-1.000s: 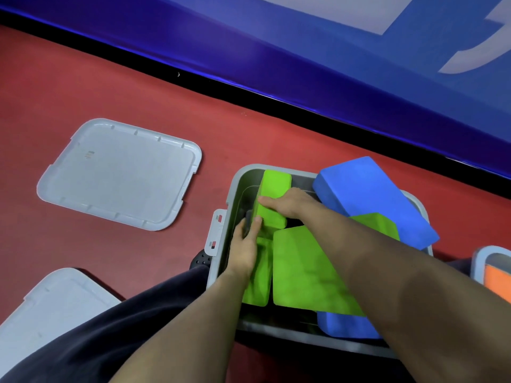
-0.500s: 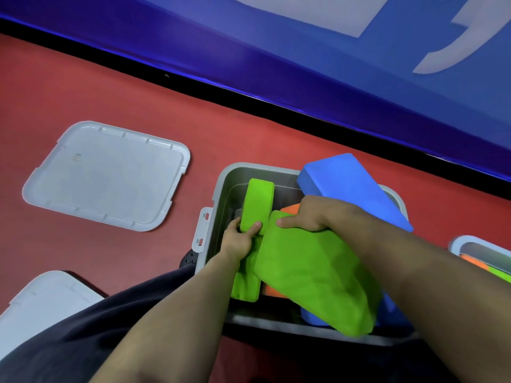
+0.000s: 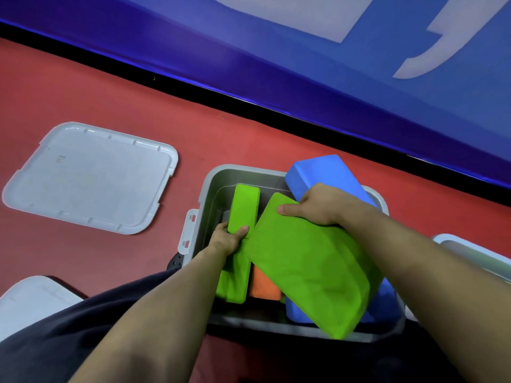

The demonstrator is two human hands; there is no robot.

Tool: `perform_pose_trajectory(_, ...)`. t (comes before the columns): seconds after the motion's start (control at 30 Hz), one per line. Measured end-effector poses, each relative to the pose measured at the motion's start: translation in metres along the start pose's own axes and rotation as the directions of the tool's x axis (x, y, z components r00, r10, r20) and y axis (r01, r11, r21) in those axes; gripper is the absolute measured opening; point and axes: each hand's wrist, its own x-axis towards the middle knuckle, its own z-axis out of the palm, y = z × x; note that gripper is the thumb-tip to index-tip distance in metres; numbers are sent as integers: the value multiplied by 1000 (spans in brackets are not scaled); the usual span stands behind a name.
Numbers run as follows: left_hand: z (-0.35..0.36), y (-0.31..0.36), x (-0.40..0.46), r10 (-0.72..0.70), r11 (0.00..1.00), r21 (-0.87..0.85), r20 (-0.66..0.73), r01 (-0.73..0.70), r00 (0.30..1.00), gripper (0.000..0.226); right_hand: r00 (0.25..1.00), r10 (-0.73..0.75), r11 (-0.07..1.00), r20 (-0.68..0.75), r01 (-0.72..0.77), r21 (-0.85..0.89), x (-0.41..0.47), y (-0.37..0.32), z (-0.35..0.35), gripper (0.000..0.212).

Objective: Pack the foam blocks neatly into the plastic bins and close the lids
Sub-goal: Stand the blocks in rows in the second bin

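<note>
An open grey plastic bin (image 3: 218, 178) sits on the red floor in front of me. My left hand (image 3: 228, 240) grips the near end of a narrow green foam block (image 3: 244, 208) standing on edge along the bin's left side. My right hand (image 3: 323, 207) holds the far edge of a large green foam block (image 3: 309, 266), tilted up over the bin's middle. Another green block (image 3: 233, 283) stands below my left hand. An orange block (image 3: 262, 286) shows underneath. A blue block (image 3: 329, 172) leans on the far right rim, and more blue foam (image 3: 384, 302) lies at the near right.
One grey lid (image 3: 88, 175) lies flat on the floor to the left of the bin. A second lid (image 3: 30, 302) shows at the lower left by my dark-clad leg. Another bin's rim (image 3: 475, 250) is at the right edge. A blue padded wall (image 3: 304, 64) runs behind.
My right hand has lifted the large green block from lying flat to a tilt, uncovering the orange block. My left hand shifted onto the narrow green block and holds it on edge.
</note>
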Motion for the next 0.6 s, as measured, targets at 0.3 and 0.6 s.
perform_pose_trajectory(0.3, -33, 82, -63, 243, 934, -272, 4, -233, 970, 41, 977, -109, 848, -182, 187, 495, -49, 19, -11, 62)
perform_pose_trajectory(0.6, -70, 146, -176, 369, 925, -96, 443, -367, 817, 53, 851, -410, 508, -327, 511, 693, -92, 6, -28, 33)
